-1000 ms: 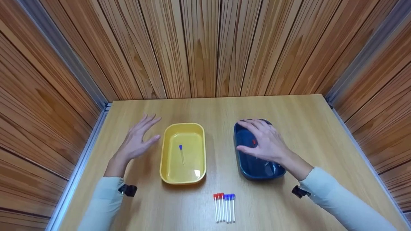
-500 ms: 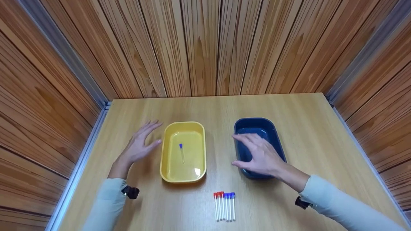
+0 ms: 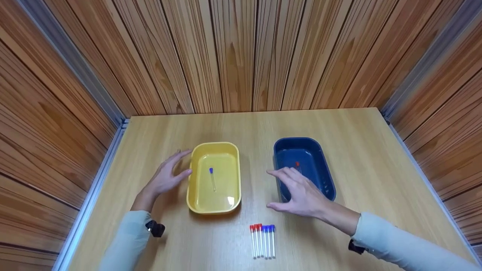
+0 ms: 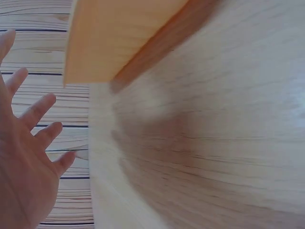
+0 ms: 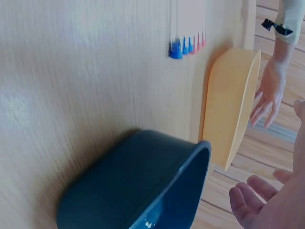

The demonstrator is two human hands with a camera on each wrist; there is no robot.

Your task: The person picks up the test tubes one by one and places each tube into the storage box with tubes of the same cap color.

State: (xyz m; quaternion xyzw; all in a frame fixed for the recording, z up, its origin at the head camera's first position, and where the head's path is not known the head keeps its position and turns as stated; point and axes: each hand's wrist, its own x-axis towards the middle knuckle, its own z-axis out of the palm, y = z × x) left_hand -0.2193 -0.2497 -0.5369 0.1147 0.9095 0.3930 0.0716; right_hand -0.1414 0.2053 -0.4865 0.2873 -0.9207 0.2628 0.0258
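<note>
My left hand [image 3: 165,178] is beside the left rim of the yellow tray [image 3: 228,162], fingers spread and holding nothing; its fingertips are right at the rim in the head view. One thin clear tube with a blue cap [image 3: 212,180] lies in that tray. Over the near left part of the dark blue tray [image 3: 324,171] hovers my right hand [image 3: 301,194], its fingers loosely spread around nothing. A red-capped tube [image 3: 297,164] shows in the blue tray, its lower part hidden by the hand.
Nearer me, a row of tubes lies side by side on the table [image 3: 203,244], with red-capped tubes [image 3: 252,241] at left and blue-capped tubes [image 3: 273,241] at right. Wood-panelled walls [image 3: 237,56] enclose the table at the back and both sides.
My right hand has drawn back toward me and slightly left, uncovering the far part of the blue tray. My left hand has moved a little nearer me and closer to the yellow tray.
</note>
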